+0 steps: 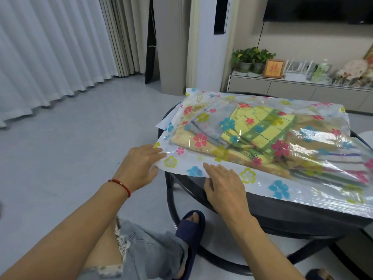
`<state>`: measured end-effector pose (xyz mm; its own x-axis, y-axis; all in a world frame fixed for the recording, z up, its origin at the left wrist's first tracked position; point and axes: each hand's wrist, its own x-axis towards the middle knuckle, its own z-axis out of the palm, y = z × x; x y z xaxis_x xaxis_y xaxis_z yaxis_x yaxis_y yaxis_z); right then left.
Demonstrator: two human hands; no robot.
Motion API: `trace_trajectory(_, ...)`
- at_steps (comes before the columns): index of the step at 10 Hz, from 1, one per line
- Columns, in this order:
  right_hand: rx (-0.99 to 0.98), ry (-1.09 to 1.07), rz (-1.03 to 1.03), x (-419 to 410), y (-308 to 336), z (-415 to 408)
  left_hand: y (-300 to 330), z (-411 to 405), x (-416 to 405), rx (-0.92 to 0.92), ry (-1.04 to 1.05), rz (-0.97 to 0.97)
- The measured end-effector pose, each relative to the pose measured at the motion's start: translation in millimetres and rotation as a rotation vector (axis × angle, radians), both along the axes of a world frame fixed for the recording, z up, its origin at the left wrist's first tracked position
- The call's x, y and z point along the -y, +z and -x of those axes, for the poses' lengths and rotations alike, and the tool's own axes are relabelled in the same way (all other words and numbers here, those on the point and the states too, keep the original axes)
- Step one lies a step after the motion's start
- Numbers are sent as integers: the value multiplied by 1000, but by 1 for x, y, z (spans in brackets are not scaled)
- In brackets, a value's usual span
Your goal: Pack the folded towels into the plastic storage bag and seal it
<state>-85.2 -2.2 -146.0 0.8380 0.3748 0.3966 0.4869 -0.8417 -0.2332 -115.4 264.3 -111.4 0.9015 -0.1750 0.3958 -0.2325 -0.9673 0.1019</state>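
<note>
A clear plastic storage bag [262, 178] printed with coloured flowers lies flat on a dark round table [292, 213]. Folded towels [260, 130] sit inside it: a yellow-green one on top, tan and striped ones below. My left hand [139, 164] grips the bag's near-left corner, fingers over the top and thumb under the edge. My right hand [224, 182] lies on the bag's near edge strip with fingers curled over the table rim. Whether the bag's edge is closed cannot be told.
The table's black frame [175, 209] stands over my slippered foot [189, 233] and knee. Grey floor spreads to the left up to white curtains [50, 57]. A low cabinet [292, 87] with plants and a framed picture stands behind the table.
</note>
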Motion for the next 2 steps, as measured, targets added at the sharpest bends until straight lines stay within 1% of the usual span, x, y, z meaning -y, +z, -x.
trace_trajectory(1, -51, -2, -137, 5, -1, 19, 1, 0, 51, -162, -117, 10)
trace_trajectory(2, -263, -55, -607, 24, 7, 46, 5, 13, 103, -121, -210, 346)
